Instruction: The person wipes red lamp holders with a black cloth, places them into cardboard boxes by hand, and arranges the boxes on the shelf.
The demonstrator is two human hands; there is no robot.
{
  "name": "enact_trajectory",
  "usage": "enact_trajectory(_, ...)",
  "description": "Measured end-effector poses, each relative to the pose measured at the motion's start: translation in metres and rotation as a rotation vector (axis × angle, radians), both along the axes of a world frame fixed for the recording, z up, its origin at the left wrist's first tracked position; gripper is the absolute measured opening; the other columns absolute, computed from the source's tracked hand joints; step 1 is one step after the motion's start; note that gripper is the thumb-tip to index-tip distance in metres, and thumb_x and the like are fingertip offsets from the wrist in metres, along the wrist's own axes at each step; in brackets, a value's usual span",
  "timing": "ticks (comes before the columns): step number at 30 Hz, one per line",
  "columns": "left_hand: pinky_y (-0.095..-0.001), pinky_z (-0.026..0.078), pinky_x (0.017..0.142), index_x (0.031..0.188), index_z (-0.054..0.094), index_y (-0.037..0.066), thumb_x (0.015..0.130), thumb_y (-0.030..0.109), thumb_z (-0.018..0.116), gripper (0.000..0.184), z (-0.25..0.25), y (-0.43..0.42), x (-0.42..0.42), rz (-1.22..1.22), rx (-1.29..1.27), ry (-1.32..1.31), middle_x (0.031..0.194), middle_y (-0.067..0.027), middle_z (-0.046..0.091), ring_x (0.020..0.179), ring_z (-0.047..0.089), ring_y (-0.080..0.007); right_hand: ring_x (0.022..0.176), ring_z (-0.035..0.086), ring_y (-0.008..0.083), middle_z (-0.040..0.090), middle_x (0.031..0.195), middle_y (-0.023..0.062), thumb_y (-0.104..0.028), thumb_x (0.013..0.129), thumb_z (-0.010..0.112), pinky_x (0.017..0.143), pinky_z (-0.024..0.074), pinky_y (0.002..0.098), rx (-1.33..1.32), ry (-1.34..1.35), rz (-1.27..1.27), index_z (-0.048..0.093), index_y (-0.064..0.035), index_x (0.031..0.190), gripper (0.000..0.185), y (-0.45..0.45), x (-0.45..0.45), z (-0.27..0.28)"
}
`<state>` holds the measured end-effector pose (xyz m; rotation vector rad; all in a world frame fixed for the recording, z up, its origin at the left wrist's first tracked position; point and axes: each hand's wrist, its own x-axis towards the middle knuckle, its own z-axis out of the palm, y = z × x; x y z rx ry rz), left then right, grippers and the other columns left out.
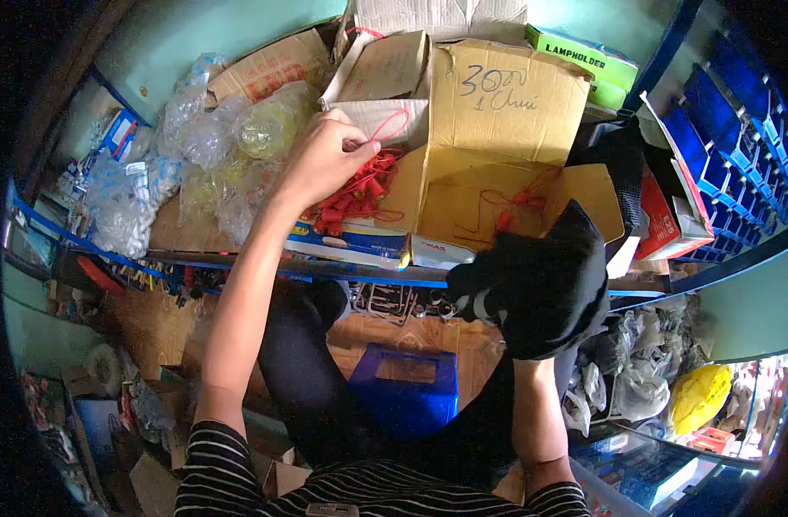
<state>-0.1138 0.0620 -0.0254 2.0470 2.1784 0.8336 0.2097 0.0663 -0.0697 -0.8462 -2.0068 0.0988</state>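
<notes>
My left hand (325,157) is at the open box on the left, thumb and fingers pinched on a thin red wire loop (389,126) that rises above the fingertips. Below it, a heap of small red pieces with red wires (359,196) fills that box. A black bag-like cover (545,289) hides my right hand from the wrist up, so its fingers do not show. This black thing reaches over the front of an open cardboard box (514,103) with handwriting on its flap. Inside that box lie a few red wired pieces (521,200).
Clear plastic bags (213,138) pile up on the shelf's left. At the back right stands a green lampholder box (583,65), with blue bins (730,129) further right. A blue stool-like box (407,383) sits between my legs. A yellow bag (700,398) lies at lower right.
</notes>
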Motion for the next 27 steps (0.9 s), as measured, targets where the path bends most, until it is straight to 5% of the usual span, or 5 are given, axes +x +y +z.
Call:
enact_trajectory(4, -0.0414, 0.050, 0.090, 0.101, 0.070, 0.002, 0.090, 0.023, 0.070, 0.023, 0.005, 0.006, 0.026, 0.111, 0.260, 0.112, 0.109, -0.0182, 0.062, 0.099, 0.064, -0.0333, 0.107, 0.062, 0.0286, 0.065, 0.119, 0.0142, -0.019, 0.090, 0.065, 0.092, 0.0509, 0.0386, -0.069, 0.224, -0.041, 0.053, -0.0028, 0.133, 0.048, 0.003, 0.014, -0.012)
enact_trajectory(10, -0.0373, 0.051, 0.086, 0.102, 0.069, 0.002, 0.093, 0.018, 0.066, 0.018, 0.014, 0.044, 0.106, -0.506, -0.151, -0.001, 0.101, -0.0124, 0.066, 0.094, 0.065, -0.0244, 0.107, 0.062, 0.0240, 0.065, 0.120, 0.0125, -0.016, 0.093, 0.064, 0.092, 0.0519, 0.0359, -0.225, 0.815, -0.129, 0.050, -0.0006, 0.136, 0.048, 0.023, 0.024, -0.046)
enact_trajectory(21, -0.0409, 0.053, 0.084, 0.107, 0.060, 0.001, 0.082, 0.008, 0.069, 0.028, -0.012, 0.088, 0.140, -0.517, -0.553, 0.248, 0.104, -0.0219, 0.068, 0.099, 0.067, -0.0346, 0.100, 0.062, 0.0296, 0.067, 0.106, 0.0135, -0.017, 0.091, 0.063, 0.093, 0.0486, 0.0358, -0.150, 0.612, -0.284, 0.064, -0.0010, 0.114, 0.028, 0.022, 0.003, 0.000)
enact_trajectory(23, -0.0289, 0.049, 0.087, 0.108, 0.059, 0.006, 0.088, 0.019, 0.074, 0.028, -0.006, 0.077, 0.119, -0.619, -0.325, -0.321, 0.101, -0.0039, 0.062, 0.100, 0.061, -0.0153, 0.096, 0.063, 0.0314, 0.067, 0.104, 0.0138, -0.020, 0.085, 0.067, 0.088, 0.0494, 0.0370, -0.132, 0.431, -0.153, 0.066, -0.0033, 0.108, 0.029, 0.024, 0.013, 0.000)
enact_trajectory(27, -0.0317, 0.051, 0.088, 0.116, 0.057, 0.005, 0.089, 0.011, 0.075, 0.033, 0.039, 0.014, 0.106, -0.710, -0.273, -0.959, 0.098, -0.0111, 0.070, 0.096, 0.066, -0.0185, 0.087, 0.064, 0.0366, 0.067, 0.096, 0.0157, -0.014, 0.074, 0.069, 0.077, 0.0496, 0.0427, 0.268, 0.031, -0.156, 0.068, -0.0067, 0.099, 0.027, 0.033, 0.015, 0.002)
